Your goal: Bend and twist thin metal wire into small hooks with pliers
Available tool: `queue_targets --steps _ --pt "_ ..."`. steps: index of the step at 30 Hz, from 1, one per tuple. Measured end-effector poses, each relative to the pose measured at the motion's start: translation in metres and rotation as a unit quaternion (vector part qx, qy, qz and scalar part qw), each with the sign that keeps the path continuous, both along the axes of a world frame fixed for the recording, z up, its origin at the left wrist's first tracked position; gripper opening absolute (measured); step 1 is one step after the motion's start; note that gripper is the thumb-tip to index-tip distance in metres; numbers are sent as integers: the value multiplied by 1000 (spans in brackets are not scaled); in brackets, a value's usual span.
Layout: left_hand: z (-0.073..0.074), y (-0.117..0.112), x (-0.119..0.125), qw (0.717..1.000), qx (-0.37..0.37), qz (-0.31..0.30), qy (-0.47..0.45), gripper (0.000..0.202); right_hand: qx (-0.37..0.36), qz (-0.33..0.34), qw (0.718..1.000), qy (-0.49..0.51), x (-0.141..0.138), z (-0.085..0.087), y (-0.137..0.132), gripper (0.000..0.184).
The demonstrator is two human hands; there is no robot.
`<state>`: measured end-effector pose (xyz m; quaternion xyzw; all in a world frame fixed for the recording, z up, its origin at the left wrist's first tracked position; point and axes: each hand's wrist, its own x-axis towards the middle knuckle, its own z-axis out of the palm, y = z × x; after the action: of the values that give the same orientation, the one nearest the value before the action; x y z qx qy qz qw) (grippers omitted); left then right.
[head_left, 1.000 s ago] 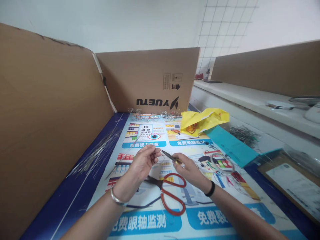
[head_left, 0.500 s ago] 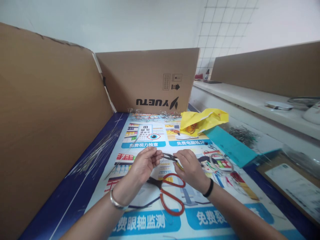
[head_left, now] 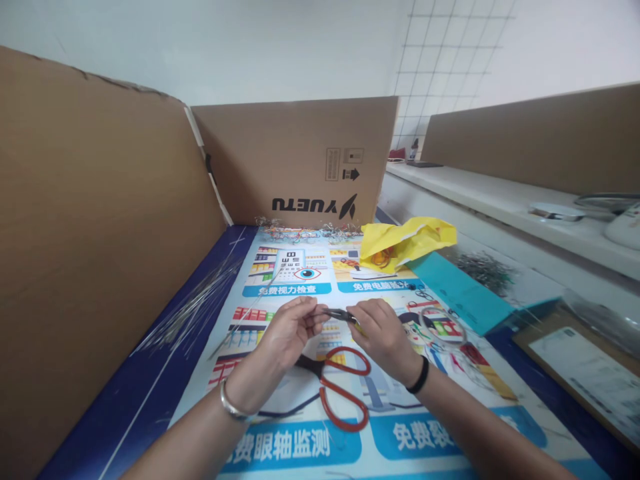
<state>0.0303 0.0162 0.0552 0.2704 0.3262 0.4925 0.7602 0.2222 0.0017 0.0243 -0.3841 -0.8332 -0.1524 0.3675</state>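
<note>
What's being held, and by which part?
Pliers, by the yellow handles, in the right hand; whatever the left hand may pinch is too small to tell.

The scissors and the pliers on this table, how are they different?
The scissors lie on the printed sheet, while the pliers are up in the right hand.
The scissors have big red loop handles; the pliers show just a bit of yellow at theirs.
The scissors look bigger than the pliers, though the hand hides part of the pliers.
Both have dark front ends.
</note>
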Motion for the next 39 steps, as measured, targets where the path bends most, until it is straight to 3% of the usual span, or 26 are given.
queue_targets --steps 32,39 --pt "2 4 -9 992 23 -105 70 13 54 12 989 -134 20 4 -1 34" --pt "0 10 -16 978 79 -147 128 14 53 36 983 -171 18 8 -2 31"
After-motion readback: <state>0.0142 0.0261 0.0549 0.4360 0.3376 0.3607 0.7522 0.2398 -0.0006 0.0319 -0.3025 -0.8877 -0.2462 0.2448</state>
